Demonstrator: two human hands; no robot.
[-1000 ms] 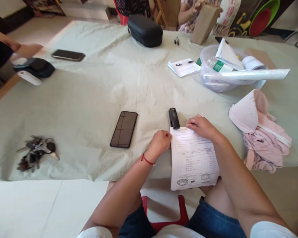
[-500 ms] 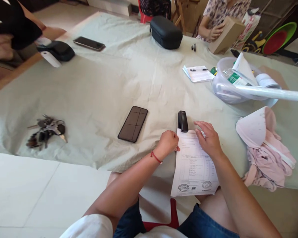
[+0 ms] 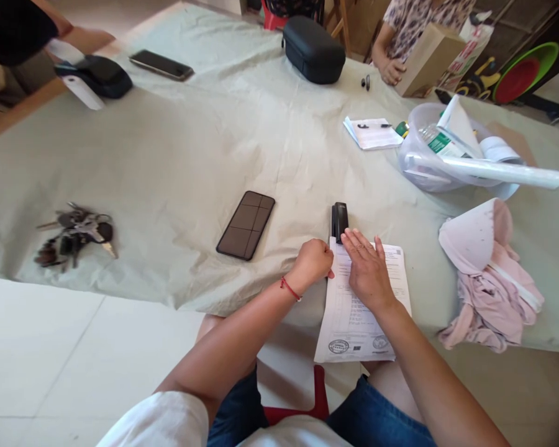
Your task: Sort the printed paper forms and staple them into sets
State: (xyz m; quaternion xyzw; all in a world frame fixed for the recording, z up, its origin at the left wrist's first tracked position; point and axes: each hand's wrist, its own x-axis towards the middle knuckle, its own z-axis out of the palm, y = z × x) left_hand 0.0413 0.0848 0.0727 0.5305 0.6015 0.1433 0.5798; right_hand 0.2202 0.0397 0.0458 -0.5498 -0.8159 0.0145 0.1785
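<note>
Printed sheets of paper (image 3: pixel 340 323) with round stamps lie at the table's front edge, their lower part hanging over it. My left hand (image 3: pixel 314 264), a red string round its wrist, is closed on the left edge of the papers. Flat across their upper part rests my right hand (image 3: pixel 368 270), fingers stretched out, the fingertips at the lower end of a black stapler (image 3: pixel 340 222). The stapler sits over the top left corner of the papers. Left of my hands lies a dark smartphone (image 3: pixel 246 225).
Keys (image 3: pixel 77 236) lie at left; a pink garment (image 3: pixel 491 279) is at right. Behind it stands a clear plastic basin (image 3: pixel 423 167) with a long roll sticking out. Farther back are a notepad (image 3: pixel 375 133), a black case (image 3: pixel 313 51), another phone (image 3: pixel 162 64) and a person's hand (image 3: pixel 393 72) by a cardboard box (image 3: pixel 428 59).
My right hand has moved left and come down across the papers, reaching the stapler's lower end. My left hand keeps its hold. The view has shifted slightly.
</note>
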